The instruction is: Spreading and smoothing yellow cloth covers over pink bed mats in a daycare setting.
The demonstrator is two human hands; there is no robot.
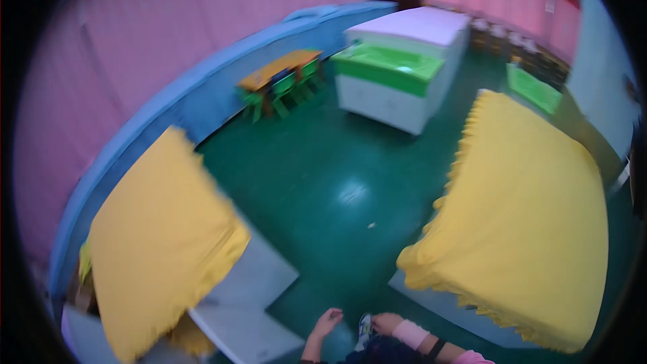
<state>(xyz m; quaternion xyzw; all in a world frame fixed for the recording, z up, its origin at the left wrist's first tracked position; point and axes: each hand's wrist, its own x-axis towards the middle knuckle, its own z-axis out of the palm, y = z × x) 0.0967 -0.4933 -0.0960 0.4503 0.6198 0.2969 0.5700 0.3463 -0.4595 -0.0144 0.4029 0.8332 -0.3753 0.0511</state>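
Note:
My left hand (pixel 328 322) hangs low at the bottom of the head view, its fingers loosely bent and a little apart, with nothing visible in them. Beside it on the right is my right hand (pixel 386 323), seen from the back; its fingers are mostly hidden and blurred. A pink cuff (pixel 410 334) and a dark band (pixel 437 347) circle the right forearm. Between the hands a shoe (pixel 364 327) shows on the floor. Neither hand touches the ruffled yellow cloth (pixel 168 243) on the left or the larger yellow cloth (pixel 522 222) on the right.
Pale cabinet panels (pixel 246 334) jut out under the left cloth; a pale base (pixel 438 303) shows under the right one. Green floor (pixel 317 182) runs between them. Ahead stand a green-topped white counter (pixel 384 101) and an orange table (pixel 280 71) with green chairs (pixel 283 87).

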